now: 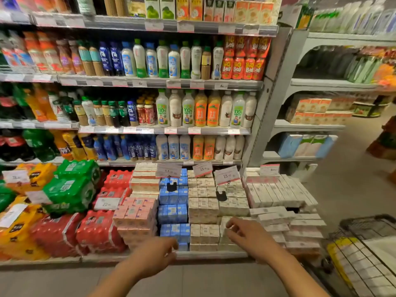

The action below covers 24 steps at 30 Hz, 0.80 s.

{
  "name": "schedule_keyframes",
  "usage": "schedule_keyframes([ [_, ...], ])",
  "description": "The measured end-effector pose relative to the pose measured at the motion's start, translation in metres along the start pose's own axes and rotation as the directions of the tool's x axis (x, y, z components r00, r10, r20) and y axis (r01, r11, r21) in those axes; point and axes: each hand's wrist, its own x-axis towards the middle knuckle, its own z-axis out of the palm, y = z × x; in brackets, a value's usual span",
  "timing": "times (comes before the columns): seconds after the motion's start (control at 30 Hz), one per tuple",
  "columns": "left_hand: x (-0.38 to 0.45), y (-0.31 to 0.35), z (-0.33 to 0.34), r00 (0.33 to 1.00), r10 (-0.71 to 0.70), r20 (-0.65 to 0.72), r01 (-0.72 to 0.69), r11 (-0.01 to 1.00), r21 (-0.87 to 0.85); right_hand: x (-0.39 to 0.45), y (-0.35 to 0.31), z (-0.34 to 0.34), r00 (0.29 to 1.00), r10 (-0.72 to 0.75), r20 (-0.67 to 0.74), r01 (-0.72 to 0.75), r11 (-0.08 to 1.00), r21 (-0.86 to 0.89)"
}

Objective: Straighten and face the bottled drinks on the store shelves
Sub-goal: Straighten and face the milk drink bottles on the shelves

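Left hand (155, 257), right hand (249, 235) empty, bottles (201, 109) shelved

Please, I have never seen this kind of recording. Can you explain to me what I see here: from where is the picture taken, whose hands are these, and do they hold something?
There is one picture, from a wide-angle camera worn on a person's head, looking forward and down. No machine is involved. The left hand and the right hand belong to that person. Both reach toward the low shelf, fingers loosely curled, holding nothing. Before them lie stacked blue carton packs and beige carton packs, with red shrink-wrapped packs further left. Above stand rows of bottled drinks on the store shelves. A wire cart is at the lower right.
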Motion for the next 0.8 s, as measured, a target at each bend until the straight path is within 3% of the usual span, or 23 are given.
schedule_keyframes([
  [0.2, 0.019, 0.042, -0.051, 0.987, 0.058, -0.151, -0.064, 0.997, -0.033, 0.011, 0.001, -0.057, 0.992, -0.083, -0.094, 0.083, 0.997, -0.004],
  [0.5, 0.051, 0.034, -0.113, 0.944, 0.133, -0.302, -0.141, 0.99, -0.007, 0.042, -0.009, -0.095, 0.963, -0.111, -0.247, 0.131, 0.989, 0.064],
  [0.8, 0.123, -0.014, -0.178, 0.929, 0.237, -0.283, -0.244, 0.97, 0.009, 0.11, -0.041, -0.112, 0.949, -0.039, -0.311, 0.08, 0.99, 0.12],
])
